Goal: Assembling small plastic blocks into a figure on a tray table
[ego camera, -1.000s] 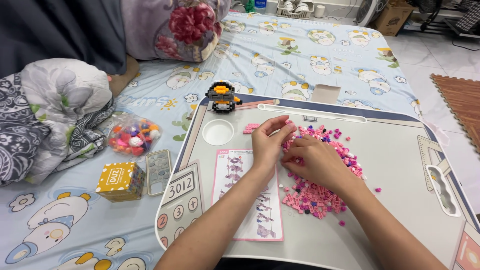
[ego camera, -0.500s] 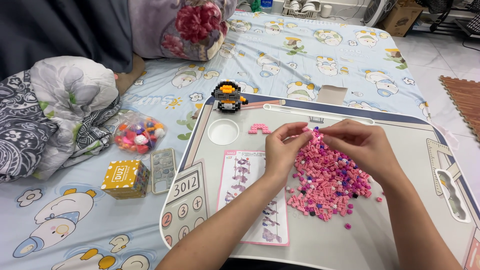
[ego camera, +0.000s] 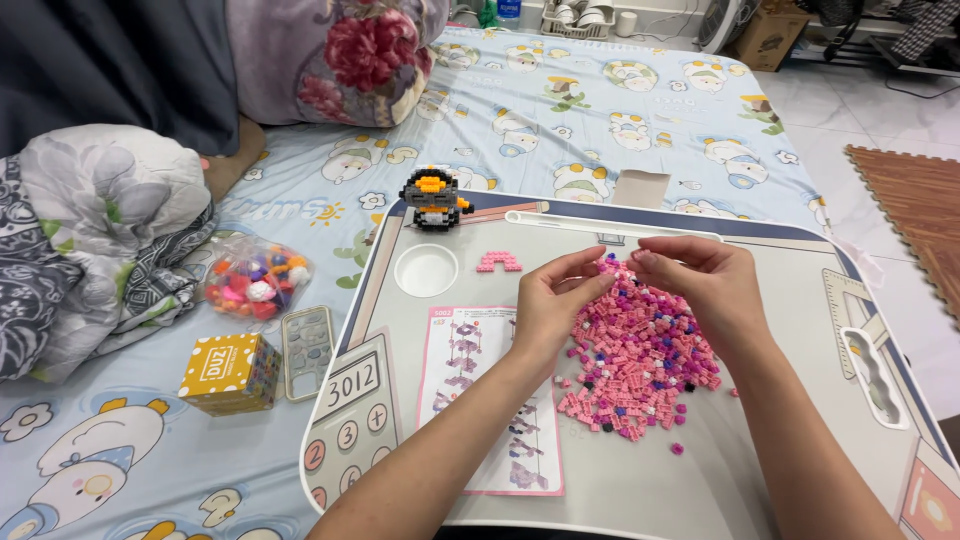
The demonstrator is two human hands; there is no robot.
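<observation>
A small pink piece is being pinched between both hands, left hand (ego camera: 553,300) and right hand (ego camera: 700,283), fingertips narrow, above the far edge of the pink brick pile (ego camera: 635,355) on the worktop (ego camera: 780,470). Sorting seems under way; matching against the instruction sheet (ego camera: 480,400) at left is likely being called for.

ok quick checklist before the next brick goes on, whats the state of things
1. Brick pile within reach of both hands: ok, it lies right under them on the lap table.
2. Left hand and right hand meet above the pile: ok; what they pinch: cannot tell.
3. Instruction sheet in view: not ok, the left forearm covers part of it.
4. Small pink arch piece clear of the hands: ok.
5. Stray bricks near the table's front edge: not ok, a few lie apart from the pile.
</observation>
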